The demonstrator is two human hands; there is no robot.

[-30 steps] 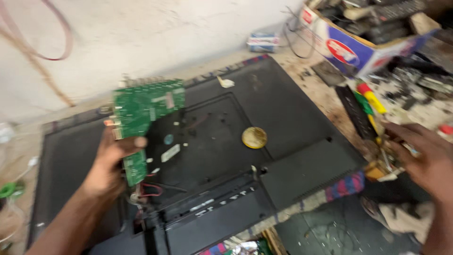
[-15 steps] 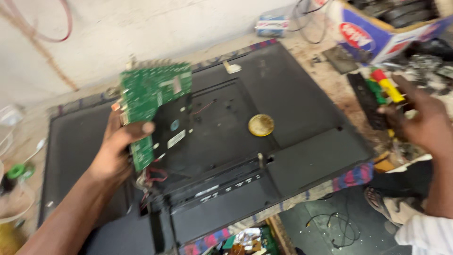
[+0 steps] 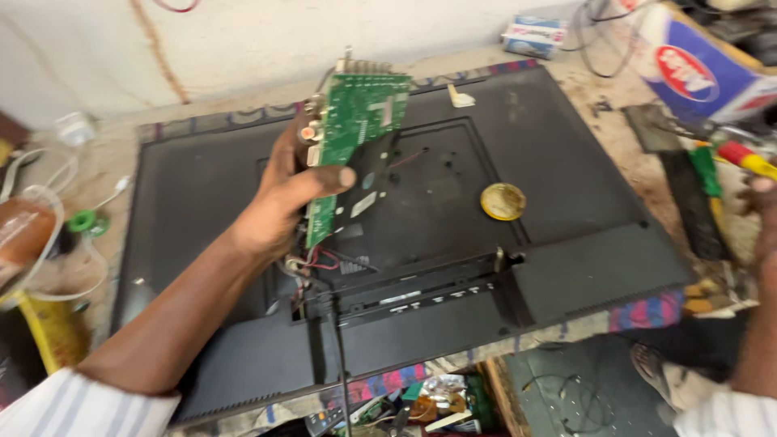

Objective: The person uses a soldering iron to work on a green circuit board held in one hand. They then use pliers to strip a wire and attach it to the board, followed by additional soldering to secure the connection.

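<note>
Green circuit board [image 3: 350, 137]: clamped on edge in left hand [image 3: 283, 194], thumb across its face, tilted above black television back [image 3: 566, 243] exposing connectors; right hand [image 3: 761, 218] apart, grip indiscernible

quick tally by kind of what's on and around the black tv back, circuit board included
green circuit board, held in the left hand: 1
black tv back panel: 1
round gold lid on the panel: 1
cardboard boxes, the large one and the small one: 2
green tape roll: 1
red and yellow handled tool near the right hand: 1
total: 7
</note>
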